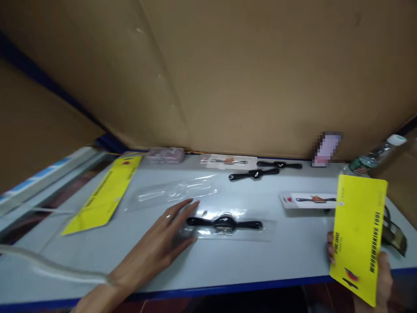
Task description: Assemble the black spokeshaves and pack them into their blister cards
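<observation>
A black spokeshave [224,222] lies in a clear plastic blister [260,234] on the table in front of me. My left hand [166,234] is at the blister's left end, with fingers and thumb apart on either side of it. Whether the fingertips touch the plastic is hard to see. At the right, my right hand [384,274] grips a yellow backing card [360,230] printed "Woodworking Tool" and "Spoke Shave", raised above the table. Beyond my left hand lies a clear blister shell [176,191] with no tool in it.
Another yellow card [104,195] lies at the left. Along the back are two loose spokeshaves [254,174], a packaged spokeshave [231,162] and a phone [326,149]. A packaged spokeshave [306,200], partly behind my card, and a bottle [366,163] are at the right. Cardboard walls [228,78] enclose the table.
</observation>
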Motion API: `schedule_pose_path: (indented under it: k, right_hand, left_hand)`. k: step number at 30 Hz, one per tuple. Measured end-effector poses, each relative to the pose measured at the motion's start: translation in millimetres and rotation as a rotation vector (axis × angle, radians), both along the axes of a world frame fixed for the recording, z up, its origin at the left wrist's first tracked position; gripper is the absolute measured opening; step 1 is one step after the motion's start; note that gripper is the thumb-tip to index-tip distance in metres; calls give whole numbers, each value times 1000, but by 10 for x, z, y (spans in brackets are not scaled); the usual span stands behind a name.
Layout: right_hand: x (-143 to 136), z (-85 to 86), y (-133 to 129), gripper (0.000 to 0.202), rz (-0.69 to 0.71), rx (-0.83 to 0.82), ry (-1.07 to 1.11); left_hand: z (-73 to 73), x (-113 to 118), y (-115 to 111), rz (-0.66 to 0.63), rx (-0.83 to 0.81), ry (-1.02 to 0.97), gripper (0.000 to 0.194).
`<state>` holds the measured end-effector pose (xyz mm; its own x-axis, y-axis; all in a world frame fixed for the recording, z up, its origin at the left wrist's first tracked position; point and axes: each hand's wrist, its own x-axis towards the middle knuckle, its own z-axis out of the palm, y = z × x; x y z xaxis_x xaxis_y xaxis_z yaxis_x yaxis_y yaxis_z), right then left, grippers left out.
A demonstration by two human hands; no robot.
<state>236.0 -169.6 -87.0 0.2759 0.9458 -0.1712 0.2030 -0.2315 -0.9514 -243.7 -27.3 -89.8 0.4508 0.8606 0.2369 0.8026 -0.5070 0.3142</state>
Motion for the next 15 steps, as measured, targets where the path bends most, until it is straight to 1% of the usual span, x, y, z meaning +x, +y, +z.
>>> schedule_pose_path:
  k: [2, 4, 6, 8, 10, 12, 13, 15]
  right_hand:
    - [46, -102, 17, 96, -48, 69, 179]
    - [61, -176, 41, 97, -75, 104, 261]
    - [42, -209, 72, 94, -101, 129, 357]
    - [1, -195, 105, 90, -126, 144, 428]
    - [-37, -127, 114, 90, -110, 148, 413]
    - [-36, -3, 57, 90, -75, 167, 339]
    - [-12, 76, -6, 89, -51, 183, 285]
    - [85, 245, -188, 82, -20, 190, 125]
  left_hand:
    - [-41, 9, 33, -21, 77, -1, 70]
    - [-20, 57, 35, -31, 131, -3, 70]
    - [58, 146, 1, -36, 158, 0, 69]
    - [165, 261, -53, -58, 171, 14, 70]
    - [262, 378, -114, -104, 182, 32, 71]
    - [313, 466, -180, -147, 198, 32, 71]
    - [314, 489, -217, -163, 212, 13, 69]
    - [261, 481, -295, -181, 229, -50, 66]
